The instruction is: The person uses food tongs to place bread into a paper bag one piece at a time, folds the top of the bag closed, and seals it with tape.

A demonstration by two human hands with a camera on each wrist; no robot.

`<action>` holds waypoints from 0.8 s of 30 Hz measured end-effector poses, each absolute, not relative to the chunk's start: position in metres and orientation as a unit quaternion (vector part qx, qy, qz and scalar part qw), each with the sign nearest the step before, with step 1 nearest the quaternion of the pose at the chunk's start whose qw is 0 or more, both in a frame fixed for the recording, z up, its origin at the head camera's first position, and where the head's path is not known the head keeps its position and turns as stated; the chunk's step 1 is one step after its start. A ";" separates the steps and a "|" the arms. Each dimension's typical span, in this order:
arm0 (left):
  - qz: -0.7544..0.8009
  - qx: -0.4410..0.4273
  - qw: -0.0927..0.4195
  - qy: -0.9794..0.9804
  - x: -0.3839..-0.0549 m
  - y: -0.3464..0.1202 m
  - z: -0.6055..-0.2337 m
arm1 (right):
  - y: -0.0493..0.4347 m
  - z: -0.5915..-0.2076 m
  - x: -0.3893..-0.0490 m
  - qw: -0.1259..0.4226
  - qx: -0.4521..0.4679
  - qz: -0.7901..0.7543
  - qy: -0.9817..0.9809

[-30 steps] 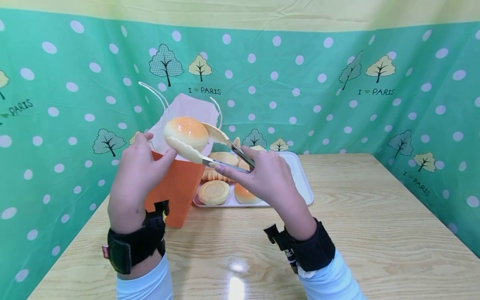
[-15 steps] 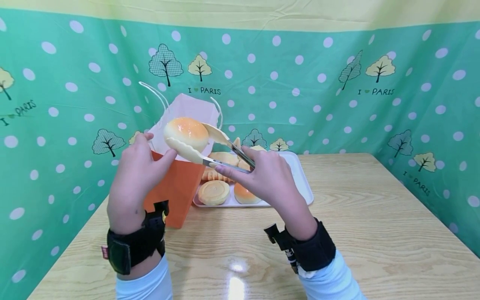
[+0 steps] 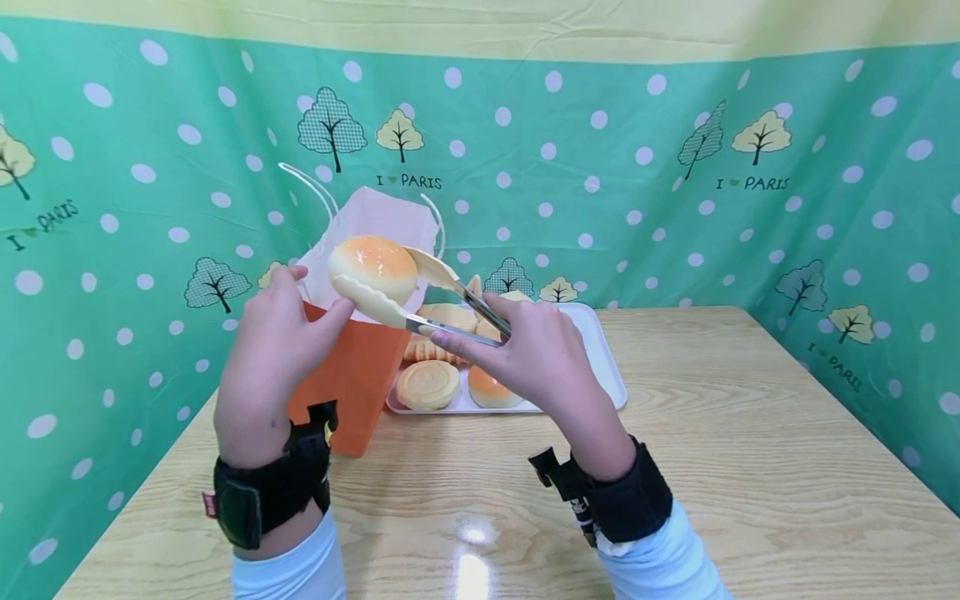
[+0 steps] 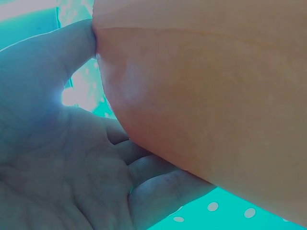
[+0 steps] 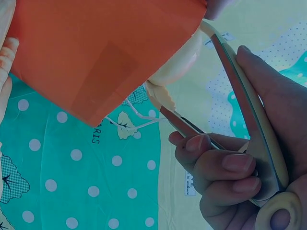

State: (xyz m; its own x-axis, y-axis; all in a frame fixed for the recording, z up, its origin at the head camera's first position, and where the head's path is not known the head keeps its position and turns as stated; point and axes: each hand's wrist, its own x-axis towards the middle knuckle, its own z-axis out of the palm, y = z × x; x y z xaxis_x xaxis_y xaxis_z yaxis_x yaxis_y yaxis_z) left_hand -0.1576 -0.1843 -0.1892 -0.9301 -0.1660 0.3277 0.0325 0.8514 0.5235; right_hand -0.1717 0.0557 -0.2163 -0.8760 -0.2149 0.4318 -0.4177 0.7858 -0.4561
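My left hand (image 3: 279, 354) holds the rim of an orange paper bag (image 3: 341, 383), its thumb and fingers on either side of the corner. The bag stands tilted with its pale inside (image 3: 375, 217) showing. My right hand (image 3: 536, 343) grips a pair of tongs (image 3: 453, 333) with cream tips and metal arms. Between the tips sits a round, shiny, golden-topped bun (image 3: 372, 267) at the bag's mouth. From the right wrist view, the orange bag wall (image 5: 105, 52) covers part of the bun (image 5: 180, 62), and my fingers (image 5: 223, 163) curl around one tong arm. The bag's bottom inside is hidden.
Behind the bag, a white tray (image 3: 611, 367) carries several breads, among them a flat round one (image 3: 427, 385) and another golden bun (image 3: 491, 388). White string handles (image 3: 311, 185) rise from the bag. A green dotted curtain (image 3: 600, 183) surrounds the wooden table (image 3: 712, 433).
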 end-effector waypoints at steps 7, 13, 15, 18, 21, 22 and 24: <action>-0.270 0.039 0.179 -0.945 -0.156 -0.184 -0.189 | 0.057 -0.218 -0.171 0.180 0.172 0.270 -0.930; -0.270 0.032 0.168 -0.948 -0.156 -0.185 -0.190 | 0.057 -0.218 -0.169 0.182 0.181 0.278 -0.926; -0.269 0.026 0.166 -0.948 -0.156 -0.185 -0.190 | 0.057 -0.218 -0.168 0.179 0.177 0.277 -0.927; -0.269 0.012 0.173 -0.947 -0.157 -0.185 -0.191 | 0.057 -0.217 -0.167 0.174 0.169 0.272 -0.931; -0.268 -0.003 0.186 -0.945 -0.157 -0.184 -0.192 | 0.058 -0.217 -0.166 0.174 0.169 0.269 -0.932; -0.268 -0.007 0.188 -0.945 -0.157 -0.184 -0.192 | 0.058 -0.217 -0.166 0.174 0.169 0.269 -0.932; -0.268 -0.013 0.192 -0.944 -0.157 -0.184 -0.192 | 0.058 -0.217 -0.166 0.174 0.169 0.269 -0.932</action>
State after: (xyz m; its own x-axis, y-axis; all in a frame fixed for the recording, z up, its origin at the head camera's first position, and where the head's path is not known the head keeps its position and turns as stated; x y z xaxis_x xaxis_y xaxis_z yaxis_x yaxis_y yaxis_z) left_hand -0.1565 -0.1840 -0.1921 -0.9259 -0.0790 0.3693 0.1268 0.8561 0.5010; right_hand -0.1659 0.0579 -0.2172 -0.8827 -0.2209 0.4147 -0.4077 0.7989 -0.4422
